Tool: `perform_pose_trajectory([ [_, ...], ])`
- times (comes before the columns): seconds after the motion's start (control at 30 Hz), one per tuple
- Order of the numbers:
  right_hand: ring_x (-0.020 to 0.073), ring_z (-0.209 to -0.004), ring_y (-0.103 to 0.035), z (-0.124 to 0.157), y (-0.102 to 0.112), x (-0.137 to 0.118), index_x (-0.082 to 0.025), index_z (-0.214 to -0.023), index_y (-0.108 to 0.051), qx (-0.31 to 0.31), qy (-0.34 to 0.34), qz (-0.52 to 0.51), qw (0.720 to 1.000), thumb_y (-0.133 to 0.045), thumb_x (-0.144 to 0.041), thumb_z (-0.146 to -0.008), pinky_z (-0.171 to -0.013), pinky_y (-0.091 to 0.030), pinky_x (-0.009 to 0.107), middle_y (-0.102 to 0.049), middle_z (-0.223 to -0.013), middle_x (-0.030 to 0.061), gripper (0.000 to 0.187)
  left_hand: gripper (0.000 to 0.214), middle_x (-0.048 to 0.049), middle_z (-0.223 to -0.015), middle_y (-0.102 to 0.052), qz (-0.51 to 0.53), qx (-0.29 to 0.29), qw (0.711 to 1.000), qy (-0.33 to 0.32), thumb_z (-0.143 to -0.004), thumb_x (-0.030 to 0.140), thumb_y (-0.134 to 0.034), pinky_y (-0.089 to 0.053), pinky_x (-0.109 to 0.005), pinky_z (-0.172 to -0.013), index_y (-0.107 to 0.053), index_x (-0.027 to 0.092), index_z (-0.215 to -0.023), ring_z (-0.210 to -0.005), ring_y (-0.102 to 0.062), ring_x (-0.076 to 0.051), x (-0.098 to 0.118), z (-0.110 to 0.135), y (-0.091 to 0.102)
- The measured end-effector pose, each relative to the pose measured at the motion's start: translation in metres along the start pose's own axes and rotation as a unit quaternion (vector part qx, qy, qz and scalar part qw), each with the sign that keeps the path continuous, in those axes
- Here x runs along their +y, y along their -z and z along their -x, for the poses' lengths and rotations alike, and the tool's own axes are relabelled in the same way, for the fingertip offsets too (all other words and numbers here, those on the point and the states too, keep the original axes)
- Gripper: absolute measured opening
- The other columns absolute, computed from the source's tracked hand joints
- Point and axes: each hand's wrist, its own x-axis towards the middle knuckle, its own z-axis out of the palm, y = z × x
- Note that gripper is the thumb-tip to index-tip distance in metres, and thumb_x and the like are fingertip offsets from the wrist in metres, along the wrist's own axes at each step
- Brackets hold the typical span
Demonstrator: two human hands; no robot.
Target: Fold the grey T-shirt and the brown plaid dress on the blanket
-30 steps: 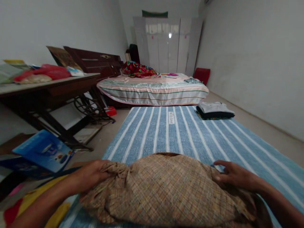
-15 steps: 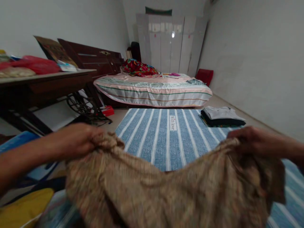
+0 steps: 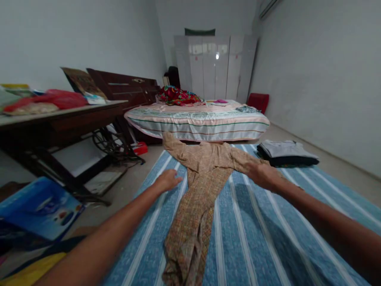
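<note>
A brown checked long-sleeved garment (image 3: 205,178), a dress or long shirt, lies spread on the blue striped mat (image 3: 235,238). Its neck end faces the bed and its body narrows into folds toward me. My left hand (image 3: 169,180) hovers beside it, fingers stretched out and holding nothing, below the left sleeve. At the right sleeve, my right hand (image 3: 263,175) has its fingers closed on the cloth, slightly blurred. Part of that sleeve shows beyond the hand.
A folded stack of clothes (image 3: 287,153) sits at the mat's far right. Beyond is a bed (image 3: 196,123). To the left stand a sewing-machine table (image 3: 68,117) and a blue box (image 3: 41,210). Something yellow (image 3: 38,270) lies at the lower left.
The garment, held up bunched between both hands before, now lies stretched out on the mat. My left hand has let go of it. My right hand has moved inward, onto a sleeve.
</note>
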Motion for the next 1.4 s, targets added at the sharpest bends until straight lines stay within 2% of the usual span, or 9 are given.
perform_pose_trajectory([
  [0.27, 0.0202, -0.087, -0.065, 0.039, -0.050, -0.077, -0.020, -0.117, -0.060, -0.095, 0.107, -0.118, 0.983, -0.048, -0.028, -0.086, -0.071, -0.041, 0.026, -0.071, -0.092, 0.0061, 0.035, 0.036, 0.0045, -0.047, -0.049, 0.271, -0.165, 0.945, 0.082, -0.065, 0.054, -0.056, -0.037, -0.022, -0.041, -0.055, 0.018, -0.066, -0.044, -0.049, -0.013, -0.013, 0.099, -0.043],
  [0.47, 0.0243, -0.090, -0.064, 0.050, -0.056, -0.083, -0.014, -0.122, -0.057, -0.094, 0.063, -0.121, 0.986, -0.049, -0.025, -0.083, -0.075, -0.042, 0.031, -0.070, -0.089, 0.0106, 0.041, 0.029, 0.0042, -0.053, -0.049, 0.427, -0.179, 0.885, 0.047, -0.057, 0.043, -0.061, -0.030, -0.021, -0.040, -0.055, 0.017, -0.067, -0.041, -0.039, -0.009, 0.000, 0.143, -0.044],
  [0.63, 0.0183, -0.074, -0.063, 0.083, -0.046, -0.086, -0.017, -0.141, -0.035, -0.045, 0.078, -0.370, 0.925, -0.055, -0.025, -0.077, -0.073, -0.046, 0.030, -0.069, -0.081, 0.0024, 0.068, 0.014, 0.0040, -0.053, -0.041, 0.290, -0.055, 0.939, -0.177, -0.066, 0.019, -0.049, -0.028, -0.024, -0.050, -0.039, 0.020, -0.056, -0.050, -0.041, -0.010, 0.071, 0.182, -0.017],
  [0.73, 0.0221, -0.104, -0.058, 0.106, -0.039, -0.091, -0.020, -0.137, -0.043, 0.008, 0.090, -0.514, 0.853, -0.063, -0.028, -0.072, -0.091, -0.043, 0.036, -0.063, -0.115, 0.0085, 0.069, 0.013, 0.0028, -0.059, -0.050, 0.211, -0.128, 0.897, -0.367, -0.067, 0.014, -0.051, -0.029, -0.025, -0.052, -0.042, 0.021, -0.061, -0.055, -0.045, -0.012, 0.117, 0.206, -0.015],
  [0.83, 0.0230, -0.099, -0.060, 0.125, -0.047, -0.081, -0.019, -0.112, -0.063, -0.056, 0.081, -0.562, 0.821, -0.061, -0.030, -0.071, -0.087, -0.046, 0.035, -0.067, -0.103, 0.0060, 0.043, 0.012, 0.0017, -0.068, -0.056, 0.214, -0.174, 0.855, -0.438, -0.069, 0.014, -0.055, -0.034, -0.022, -0.055, -0.046, 0.021, -0.066, -0.062, -0.051, -0.012, 0.129, 0.216, -0.029],
  [0.97, 0.0155, -0.055, -0.058, 0.146, -0.071, -0.048, -0.016, -0.094, -0.064, -0.100, -0.026, -0.542, 0.834, -0.050, -0.032, -0.071, -0.057, -0.045, 0.027, -0.060, -0.060, -0.0025, 0.032, 0.004, -0.0018, -0.081, -0.061, 0.203, -0.061, 0.930, -0.299, -0.077, 0.018, -0.050, -0.041, -0.024, -0.069, -0.054, 0.021, -0.077, -0.075, -0.056, -0.015, 0.087, 0.215, -0.043],
  [1.1, 0.0153, -0.054, -0.054, 0.168, -0.062, -0.052, -0.016, -0.100, -0.062, -0.030, -0.049, -0.399, 0.915, -0.043, -0.036, -0.079, -0.055, -0.039, 0.026, -0.057, -0.058, -0.0021, 0.034, 0.025, -0.0084, -0.099, -0.061, 0.103, 0.047, 0.990, -0.088, -0.083, 0.029, -0.044, -0.041, -0.033, -0.085, -0.059, 0.019, -0.100, -0.097, -0.056, -0.023, 0.031, 0.212, -0.046],
  [1.23, 0.0189, -0.068, -0.061, 0.184, -0.040, -0.108, -0.021, -0.096, -0.062, -0.045, 0.046, -0.207, 0.976, -0.043, -0.035, -0.086, -0.063, -0.040, 0.028, -0.065, -0.077, 0.0034, 0.026, 0.044, -0.0136, -0.100, -0.065, 0.097, 0.031, 0.995, 0.019, -0.082, 0.045, -0.042, -0.042, -0.036, -0.087, -0.060, 0.013, -0.105, -0.099, -0.060, -0.027, 0.009, 0.204, -0.055],
  [1.4, 0.0287, -0.088, -0.060, 0.176, -0.057, -0.145, -0.018, -0.102, -0.063, -0.057, 0.049, -0.066, 0.995, -0.058, -0.028, -0.077, -0.073, -0.042, 0.035, -0.065, -0.098, 0.0131, 0.027, 0.033, -0.0067, -0.075, -0.068, 0.279, -0.031, 0.955, 0.096, -0.067, 0.043, -0.057, -0.046, -0.030, -0.065, -0.064, 0.014, -0.083, -0.076, -0.066, -0.025, 0.016, 0.185, -0.070],
])
